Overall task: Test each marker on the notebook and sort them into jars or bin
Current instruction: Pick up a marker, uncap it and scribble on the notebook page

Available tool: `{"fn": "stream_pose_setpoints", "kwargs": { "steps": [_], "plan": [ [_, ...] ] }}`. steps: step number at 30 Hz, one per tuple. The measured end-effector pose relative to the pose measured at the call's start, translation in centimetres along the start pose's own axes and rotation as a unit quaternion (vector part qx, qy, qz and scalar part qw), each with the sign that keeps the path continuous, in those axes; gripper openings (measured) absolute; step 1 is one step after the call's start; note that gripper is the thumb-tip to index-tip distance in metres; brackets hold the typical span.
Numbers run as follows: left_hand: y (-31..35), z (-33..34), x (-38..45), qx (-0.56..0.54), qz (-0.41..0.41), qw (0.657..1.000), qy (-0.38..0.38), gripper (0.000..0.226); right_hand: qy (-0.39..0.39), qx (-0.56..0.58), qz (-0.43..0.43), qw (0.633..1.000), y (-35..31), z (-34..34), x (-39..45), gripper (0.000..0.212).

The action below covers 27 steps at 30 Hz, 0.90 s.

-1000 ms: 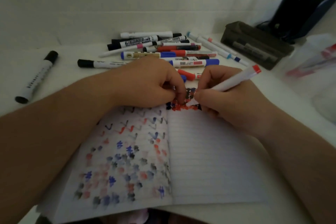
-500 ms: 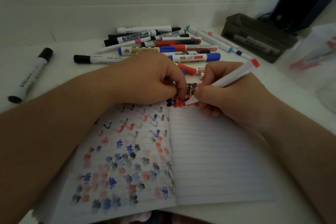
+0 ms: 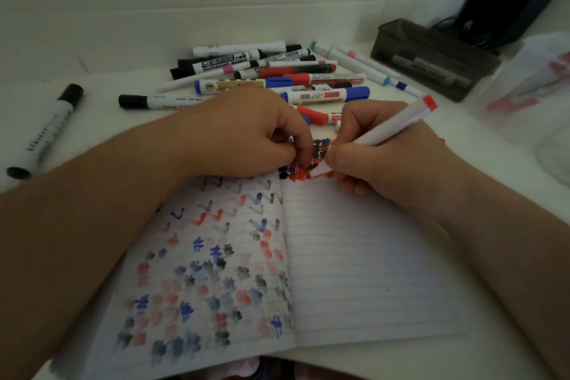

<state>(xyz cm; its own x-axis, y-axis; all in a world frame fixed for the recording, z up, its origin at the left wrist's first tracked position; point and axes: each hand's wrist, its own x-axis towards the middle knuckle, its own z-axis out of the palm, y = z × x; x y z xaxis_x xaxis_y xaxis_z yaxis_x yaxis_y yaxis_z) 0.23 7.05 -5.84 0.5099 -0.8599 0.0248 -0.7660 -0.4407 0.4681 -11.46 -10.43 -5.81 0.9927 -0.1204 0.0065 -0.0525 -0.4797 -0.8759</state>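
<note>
The scene is dim and flat, with soft light and only faint shadows, no glare. Wide-angle distortion bends the forearms at the lower corners. The notebook (image 3: 354,256) reads fairly sharp at centre; the clear container (image 3: 536,83) at right looks blurred and hazy.

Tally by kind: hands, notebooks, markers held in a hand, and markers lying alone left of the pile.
hands: 2 (left hand, right hand)
notebook: 1
held marker: 1
lone marker: 1
total: 5

Both forearms are bare to the frame edge: no sleeves, rings, watch or gloves visible.
</note>
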Motion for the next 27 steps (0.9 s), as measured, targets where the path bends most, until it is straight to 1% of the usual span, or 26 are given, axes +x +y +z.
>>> {"fn": "stream_pose_setpoints", "kwargs": {
  "steps": [2,7,12,16,18,22,27],
  "plan": [
    [0.0,0.03,0.0,0.003,0.0,1.0,0.001,0.026,-0.007,-0.019,-0.003,1.0,0.04,0.25,0.04,0.018],
    [-0.03,0.09,-0.02,-0.001,-0.005,1.0,0.0,0.026,0.006,-0.028,0.002,1.0,-0.1,0.37,0.01,0.015],
    [0.16,0.04,-0.11,-0.005,-0.012,1.0,0.001,0.027,0.012,0.0,0.007,1.0,0.19,0.09,0.12,0.023],
    [0.22,0.04,-0.11,0.004,-0.011,1.0,-0.001,0.025,0.005,-0.023,-0.006,1.0,0.31,0.3,0.16,0.016],
    [0.22,0.05,-0.05,0.009,-0.01,1.0,0.0,0.025,-0.001,-0.016,-0.008,1.0,0.35,0.24,0.13,0.014],
    [0.24,-0.02,-0.05,0.009,-0.014,1.0,-0.002,0.026,0.016,0.006,0.003,1.0,0.47,0.08,0.26,0.023],
    [0.09,0.13,-0.09,0.011,0.0,1.0,-0.002,0.024,0.01,-0.021,-0.008,1.0,0.48,0.28,0.27,0.018]
  ]
}}
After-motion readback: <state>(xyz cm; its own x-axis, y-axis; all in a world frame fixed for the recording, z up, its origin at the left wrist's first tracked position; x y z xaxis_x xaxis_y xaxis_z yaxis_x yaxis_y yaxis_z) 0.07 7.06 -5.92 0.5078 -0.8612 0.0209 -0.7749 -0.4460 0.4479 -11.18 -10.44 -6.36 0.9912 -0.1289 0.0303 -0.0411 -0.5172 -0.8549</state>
